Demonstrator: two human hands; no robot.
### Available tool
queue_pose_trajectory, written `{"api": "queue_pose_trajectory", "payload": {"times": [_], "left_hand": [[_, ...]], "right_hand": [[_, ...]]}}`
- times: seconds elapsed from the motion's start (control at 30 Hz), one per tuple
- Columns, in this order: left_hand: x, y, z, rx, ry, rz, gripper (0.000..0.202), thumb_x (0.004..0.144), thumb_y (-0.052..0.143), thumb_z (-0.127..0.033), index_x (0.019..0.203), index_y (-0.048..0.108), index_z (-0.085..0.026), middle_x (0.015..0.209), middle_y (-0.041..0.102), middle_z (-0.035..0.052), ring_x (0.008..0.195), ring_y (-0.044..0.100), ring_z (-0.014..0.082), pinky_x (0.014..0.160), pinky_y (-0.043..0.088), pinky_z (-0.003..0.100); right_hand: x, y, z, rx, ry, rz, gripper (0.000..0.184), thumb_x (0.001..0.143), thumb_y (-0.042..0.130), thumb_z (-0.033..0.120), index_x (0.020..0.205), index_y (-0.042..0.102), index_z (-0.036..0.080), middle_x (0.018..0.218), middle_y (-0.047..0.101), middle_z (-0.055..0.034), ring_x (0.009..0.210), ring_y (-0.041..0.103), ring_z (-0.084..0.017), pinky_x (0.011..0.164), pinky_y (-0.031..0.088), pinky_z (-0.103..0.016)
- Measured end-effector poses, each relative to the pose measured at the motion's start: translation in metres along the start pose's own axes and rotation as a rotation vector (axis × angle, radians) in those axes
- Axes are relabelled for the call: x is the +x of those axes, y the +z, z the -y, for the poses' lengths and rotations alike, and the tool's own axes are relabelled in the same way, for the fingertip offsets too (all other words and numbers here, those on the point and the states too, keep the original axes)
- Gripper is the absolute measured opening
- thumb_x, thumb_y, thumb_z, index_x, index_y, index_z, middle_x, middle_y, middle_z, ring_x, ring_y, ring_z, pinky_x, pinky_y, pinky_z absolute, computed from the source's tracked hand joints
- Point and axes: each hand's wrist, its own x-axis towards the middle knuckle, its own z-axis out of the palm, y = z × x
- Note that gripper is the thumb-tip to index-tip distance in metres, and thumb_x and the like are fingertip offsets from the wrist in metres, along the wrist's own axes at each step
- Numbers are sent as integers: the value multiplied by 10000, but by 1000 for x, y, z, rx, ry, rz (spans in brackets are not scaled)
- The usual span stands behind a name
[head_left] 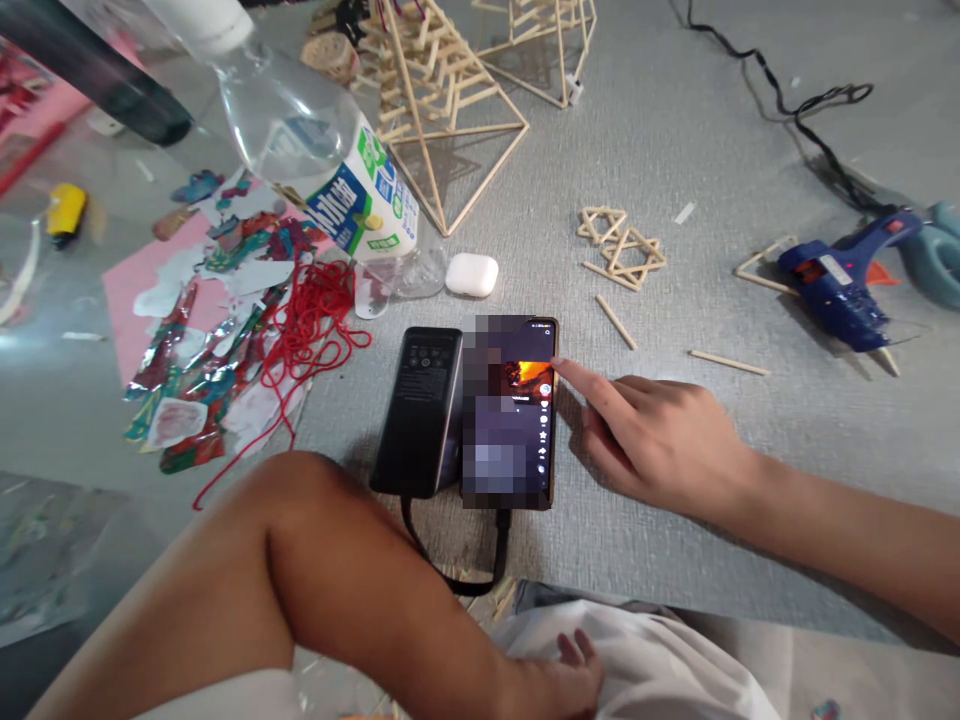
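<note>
My right hand (660,440) reaches in from the right, its index finger stretched out and its tip touching the right edge of a lit phone (510,410) lying on the grey floor. The other fingers are loosely curled and hold nothing. A black power bank (418,410) lies against the phone's left side, with a black cable (457,570) looping from both. My left arm bends across the foreground. My left hand (574,675) rests on white cloth (660,660) at the bottom edge, with only a few fingertips showing and nothing in them.
A clear water bottle (337,170) stands beyond the phone, with a white earbud case (472,274) beside it. Left lie red string (315,320) and coloured paper scraps (202,340). Stick frames (442,110), stick stars (621,245) and loose sticks lie behind; a blue glue gun (840,285) lies right.
</note>
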Motion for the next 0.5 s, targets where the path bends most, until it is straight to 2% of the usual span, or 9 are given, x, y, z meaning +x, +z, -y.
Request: {"api": "queue_pose_trajectory", "payload": {"times": [0.03,0.07,0.1,0.17,0.2,0.23,0.3,0.4,0.5], "left_hand": [[12,-10,0,295,160,359,592,791,429,-377,333,94,-209,497,232,-76,499,447,37,641,470,260],[23,-22,-1,384,224,475,680,725,532,-447,337,30,-204,510,148,-91,490,346,23,624,427,240],[33,-33,-2,429,253,534,762,634,626,-491,359,-23,-201,542,101,-97,514,298,20,632,417,239],[47,-56,-5,566,333,692,861,472,729,-554,404,-49,-190,618,103,-85,594,332,37,694,451,279],[51,-67,-7,613,378,725,877,471,717,-601,441,-61,-197,664,93,-72,635,383,55,737,471,305],[55,-78,-8,732,441,767,836,576,622,-668,485,-72,-210,713,74,-52,696,459,80,802,490,334],[62,-95,-11,930,578,815,698,726,414,-692,539,-87,-243,759,15,-38,792,564,126,880,502,387],[73,-106,-11,1259,478,819,569,805,324,-580,566,-83,-262,756,-21,-35,942,648,168,945,514,434],[77,-101,-11,1434,242,793,522,791,358,-399,578,-95,-251,734,-45,-40,1000,686,163,1023,514,455]], "right_hand": [[0,0,0,-1,1,-2,475,1039,419,262,1454,587,103,705,708,-2,529,562,-140,529,246,-314],[0,0,0,-1,2,-1,475,1039,419,264,1454,586,104,707,711,-3,530,562,-140,529,245,-314],[0,0,0,-2,3,-1,476,1039,420,266,1455,584,105,711,714,-5,531,563,-139,530,245,-314],[-1,1,0,0,3,2,477,1038,422,271,1455,582,105,716,718,-5,532,567,-140,528,247,-315],[-1,1,0,1,2,4,478,1038,422,273,1456,582,105,717,719,-5,533,570,-141,527,249,-315],[-1,1,-1,1,1,5,478,1038,421,273,1456,580,105,718,718,-4,533,573,-142,526,252,-315],[0,0,-1,2,1,6,478,1039,419,272,1457,578,105,719,719,-4,534,577,-143,526,256,-316],[0,-1,0,4,2,7,478,1041,415,270,1458,578,103,721,721,-5,536,577,-142,527,261,-316],[0,-1,0,7,1,12,480,1040,413,271,1456,581,102,712,716,-5,537,575,-141,531,264,-315]]}}
